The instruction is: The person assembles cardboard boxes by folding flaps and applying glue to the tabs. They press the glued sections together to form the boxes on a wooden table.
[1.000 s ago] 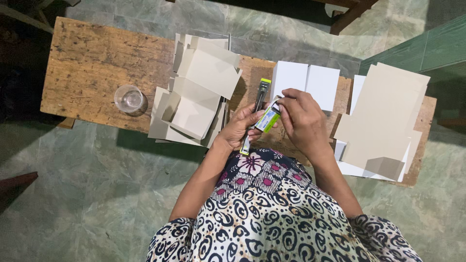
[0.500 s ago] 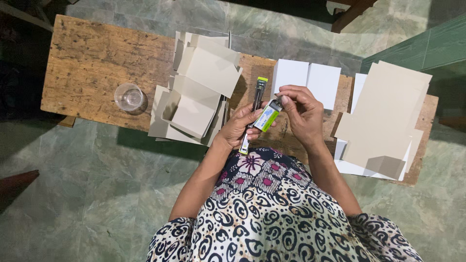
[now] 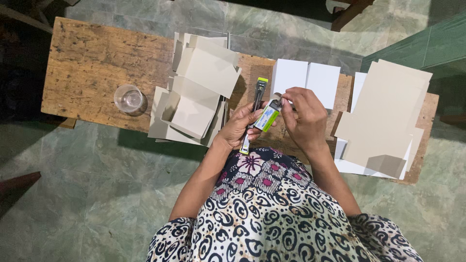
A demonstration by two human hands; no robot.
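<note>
The left hand (image 3: 241, 127) is closed around a small green-and-white box (image 3: 267, 119), gripping it from below so its upper end points toward the right hand (image 3: 303, 119). A long dark tool with a yellow-green tip (image 3: 259, 94) also runs under the left hand's fingers, lying along the bench (image 3: 92, 63); whether it is gripped or merely lies beneath them cannot be told. The right hand is pinched narrow at the box's top end, fingertips touching its grey cap or flap, seemingly so that one hand steadies the box while the other works its opening. The box sits above the bench's near edge, just in front of the person's body, between both hands. To the left lies a heap of folded grey card pieces (image 3: 199, 87), and further left, well apart, a clear glass (image 3: 128, 98) stands upright. Behind the hands lie two white sheets (image 3: 306, 80), side by side. To the right a stack of flat grey card (image 3: 383, 121) overhangs the bench end, within the right arm's reach.
</note>
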